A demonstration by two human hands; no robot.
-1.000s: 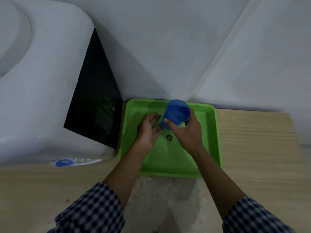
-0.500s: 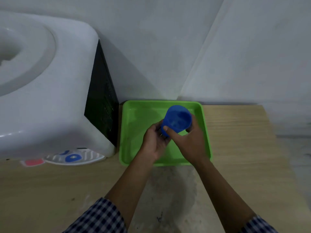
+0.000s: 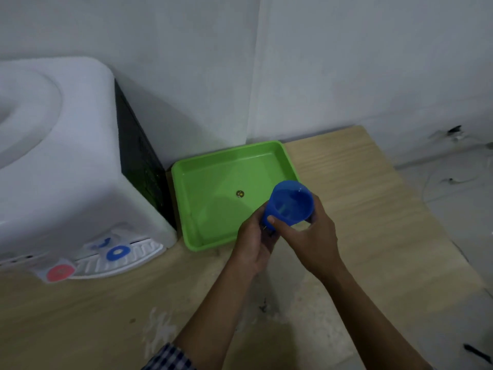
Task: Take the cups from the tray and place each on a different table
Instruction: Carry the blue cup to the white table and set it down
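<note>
You've drawn the blue cup (image 3: 290, 202) toward the tray's near right corner since a second ago. Your right hand (image 3: 310, 237) curls round its wall, thumb on the near side; your left hand (image 3: 253, 241) cups it from below. It hangs above the green tray (image 3: 208, 182) on the wooden table (image 3: 373, 209), beside the white dispenser (image 3: 61, 161).

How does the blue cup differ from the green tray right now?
The blue cup is round and deep; the green tray is rectangular and shallow. The cup is held up by the left hand and right hand; the tray lies flat on the wooden table. Both look like plain plastic, and both appear empty.
</note>
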